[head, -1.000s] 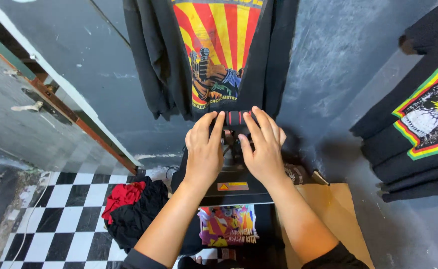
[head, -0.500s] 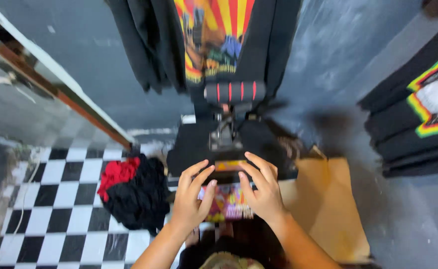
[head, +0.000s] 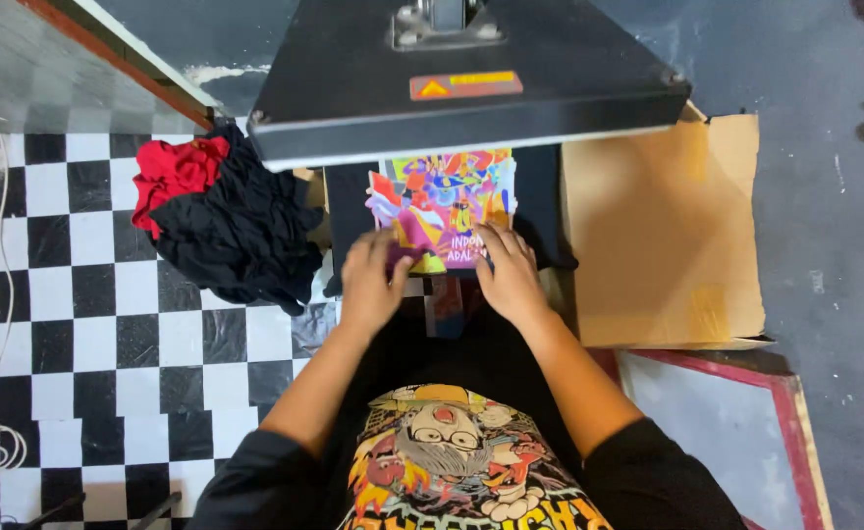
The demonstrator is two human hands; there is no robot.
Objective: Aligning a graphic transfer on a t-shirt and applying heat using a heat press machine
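Both hands lie flat, palms down, on the near edge of a colourful printed sheet [head: 444, 201] that sits on a black garment [head: 346, 211] spread over the lower bed of a heat press. The left hand [head: 371, 280] rests at the sheet's near left corner, fingers loosely together and pointing away from the person, the fingertips just over the print's edge; it grips nothing, only presses down. The right hand [head: 507, 272] does the same at the near right corner, fingers slightly fanned and laid over the lower part of the print, holding nothing between them. Both forearms run straight up from the body, bare below short black sleeves, elbows bent and tucked near the chest. Above the far half of the sheet hangs the press's raised black upper plate [head: 452, 108], tilted and covering the far part of the garment. To the left, on the black and white checkered floor [head: 88, 324], lies a heap of black cloth [head: 241, 236] with a red cloth [head: 172, 172] on its far left side. To the right of the press lies a flattened brown cardboard sheet [head: 663, 236], touching a red-framed board [head: 736, 432] nearer the person.
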